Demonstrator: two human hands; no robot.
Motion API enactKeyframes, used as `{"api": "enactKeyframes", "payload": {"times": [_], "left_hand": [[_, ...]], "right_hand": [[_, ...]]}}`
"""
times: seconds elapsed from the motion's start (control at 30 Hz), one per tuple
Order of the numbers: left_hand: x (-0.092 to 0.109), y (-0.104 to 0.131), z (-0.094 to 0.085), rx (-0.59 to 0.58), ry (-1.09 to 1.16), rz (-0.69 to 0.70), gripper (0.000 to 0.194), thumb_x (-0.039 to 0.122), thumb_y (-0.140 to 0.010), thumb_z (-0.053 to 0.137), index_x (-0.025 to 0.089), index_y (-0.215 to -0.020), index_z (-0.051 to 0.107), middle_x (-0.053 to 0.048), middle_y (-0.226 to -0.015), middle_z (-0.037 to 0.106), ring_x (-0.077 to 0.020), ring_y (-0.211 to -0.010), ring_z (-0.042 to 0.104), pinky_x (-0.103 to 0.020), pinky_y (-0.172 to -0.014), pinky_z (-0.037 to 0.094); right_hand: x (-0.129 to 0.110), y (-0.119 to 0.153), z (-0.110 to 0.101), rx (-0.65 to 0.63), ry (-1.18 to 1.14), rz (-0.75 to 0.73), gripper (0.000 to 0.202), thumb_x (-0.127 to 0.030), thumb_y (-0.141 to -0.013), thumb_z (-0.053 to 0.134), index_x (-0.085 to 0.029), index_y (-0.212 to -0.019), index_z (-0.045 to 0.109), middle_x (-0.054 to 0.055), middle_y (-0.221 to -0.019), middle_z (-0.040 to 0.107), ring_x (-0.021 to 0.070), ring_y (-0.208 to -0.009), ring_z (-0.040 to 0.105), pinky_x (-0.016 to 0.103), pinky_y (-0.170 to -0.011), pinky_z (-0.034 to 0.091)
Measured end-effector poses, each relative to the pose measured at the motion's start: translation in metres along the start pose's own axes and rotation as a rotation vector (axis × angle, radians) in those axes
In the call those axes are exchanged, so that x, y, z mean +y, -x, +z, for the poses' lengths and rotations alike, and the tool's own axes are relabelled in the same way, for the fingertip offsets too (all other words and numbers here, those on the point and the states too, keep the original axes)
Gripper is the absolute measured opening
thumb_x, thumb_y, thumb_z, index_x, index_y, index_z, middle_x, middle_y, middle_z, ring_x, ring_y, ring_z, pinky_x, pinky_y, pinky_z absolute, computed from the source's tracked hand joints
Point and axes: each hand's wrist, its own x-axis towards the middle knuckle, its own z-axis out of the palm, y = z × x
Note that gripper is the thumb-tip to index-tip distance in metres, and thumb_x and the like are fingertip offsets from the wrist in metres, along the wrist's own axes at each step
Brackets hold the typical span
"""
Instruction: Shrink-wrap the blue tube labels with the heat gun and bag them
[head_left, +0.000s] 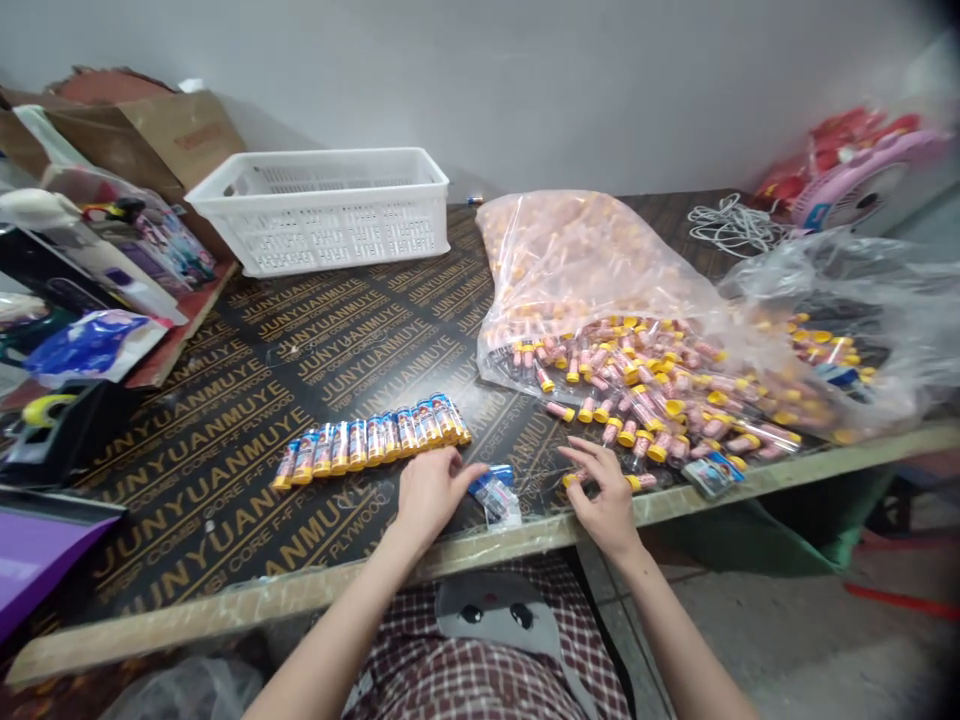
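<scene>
A row of small tubes (375, 440) with blue labels and yellow caps lies side by side on the dark printed table (315, 345). My left hand (435, 492) rests at the right end of this row, fingers curled and thumb stretched to the right; what its fingertips hold, if anything, is hidden. Beside its thumb are a few blue and clear wrappers (495, 495). My right hand (604, 498) is near the table's front edge, its fingers bent around a yellow-capped tube (574, 480) at the edge of a heap of pink-filled tubes (652, 390).
The heap spills from a large clear bag (585, 250). A white basket (330, 215) stands at the back. Cardboard boxes (180, 130) and packets are at left, a purple tray (37, 560) at front left, white cord (735, 225) and a pink fan (870, 185) at back right.
</scene>
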Motion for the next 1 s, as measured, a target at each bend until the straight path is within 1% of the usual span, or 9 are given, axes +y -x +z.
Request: {"api": "enactKeyframes", "payload": {"times": [0.07,0.17,0.3,0.4,0.5,0.63,0.73,0.87,1.0], "left_hand": [[-0.002,0.01,0.015,-0.086,0.037,-0.021,0.025,0.045,-0.068,0.065,0.021,-0.063,0.061,-0.001,-0.058,0.06,-0.0147,-0.054,0.05,-0.023,-0.054,0.025],[-0.005,0.017,0.028,-0.096,0.081,-0.007,0.016,0.034,-0.071,0.062,0.021,-0.064,0.059,0.0,-0.061,0.061,-0.0146,-0.056,0.051,-0.023,-0.055,0.027],[-0.003,0.017,0.028,-0.133,-0.005,0.069,0.015,0.027,-0.078,0.052,0.021,-0.071,0.063,-0.003,-0.071,0.066,-0.0177,-0.065,0.057,-0.024,-0.061,0.033],[-0.002,0.019,0.027,-0.153,-0.064,0.109,0.019,0.025,-0.081,0.046,0.022,-0.083,0.065,-0.005,-0.08,0.068,-0.0205,-0.073,0.061,-0.026,-0.065,0.036],[-0.003,0.023,0.028,-0.119,-0.088,0.085,0.018,0.027,-0.082,0.045,0.023,-0.091,0.061,-0.004,-0.075,0.067,-0.0205,-0.068,0.061,-0.027,-0.063,0.036],[-0.004,0.028,0.028,-0.027,0.021,0.075,0.011,0.029,-0.077,0.053,0.021,-0.069,0.054,-0.001,-0.066,0.061,-0.0172,-0.062,0.056,-0.026,-0.06,0.036],[-0.001,0.027,0.026,0.009,0.374,-0.032,0.018,0.034,-0.071,0.061,0.019,-0.066,0.053,0.0,-0.065,0.06,-0.0146,-0.061,0.055,-0.024,-0.06,0.039],[0.006,0.022,0.02,-0.052,0.986,-0.334,0.037,0.037,-0.058,0.075,0.015,-0.085,0.062,0.0,-0.067,0.064,-0.0118,-0.06,0.057,-0.023,-0.06,0.046],[0.011,0.02,0.014,-0.062,1.293,-0.545,0.037,0.033,-0.049,0.081,0.011,-0.075,0.067,-0.003,-0.069,0.066,-0.0096,-0.058,0.059,-0.021,-0.059,0.049]], "right_hand": [[0.001,-0.001,-0.006,-0.042,0.048,-0.003,0.039,-0.008,-0.069,0.047,-0.022,-0.102,0.063,0.007,-0.11,0.059,0.025,-0.104,0.051,0.046,-0.089,0.041],[0.004,-0.003,-0.017,-0.22,0.182,-0.022,0.043,-0.006,-0.063,0.05,-0.021,-0.101,0.064,0.008,-0.111,0.058,0.0268,-0.102,0.05,0.046,-0.084,0.041],[0.005,-0.008,-0.028,-0.409,0.278,-0.032,0.039,-0.005,-0.063,0.053,-0.021,-0.096,0.065,0.007,-0.101,0.061,0.0244,-0.093,0.05,0.041,-0.079,0.042],[0.002,-0.013,-0.027,-0.466,0.303,-0.028,0.03,-0.002,-0.065,0.053,-0.02,-0.087,0.065,0.005,-0.085,0.062,0.0214,-0.083,0.05,0.036,-0.075,0.044],[-0.007,-0.015,-0.023,-0.418,0.277,-0.027,0.024,-0.004,-0.068,0.053,-0.019,-0.084,0.061,0.005,-0.081,0.06,0.0208,-0.081,0.051,0.034,-0.073,0.045],[-0.025,-0.012,-0.021,-0.229,0.067,0.03,0.031,-0.01,-0.078,0.051,-0.018,-0.108,0.054,0.006,-0.092,0.058,0.0182,-0.082,0.054,0.032,-0.075,0.047],[-0.041,-0.007,-0.022,-0.114,-0.118,0.055,0.03,-0.014,-0.085,0.046,-0.021,-0.113,0.055,0.006,-0.098,0.058,0.0161,-0.084,0.057,0.029,-0.074,0.049],[-0.062,0.003,-0.019,0.004,-0.295,0.111,0.022,-0.015,-0.085,0.05,-0.022,-0.103,0.062,0.008,-0.106,0.057,0.0177,-0.097,0.056,0.028,-0.075,0.051],[-0.077,0.017,-0.011,0.058,-0.396,0.133,0.029,-0.012,-0.082,0.054,-0.025,-0.107,0.061,0.007,-0.108,0.056,0.018,-0.099,0.057,0.03,-0.077,0.053]]}}
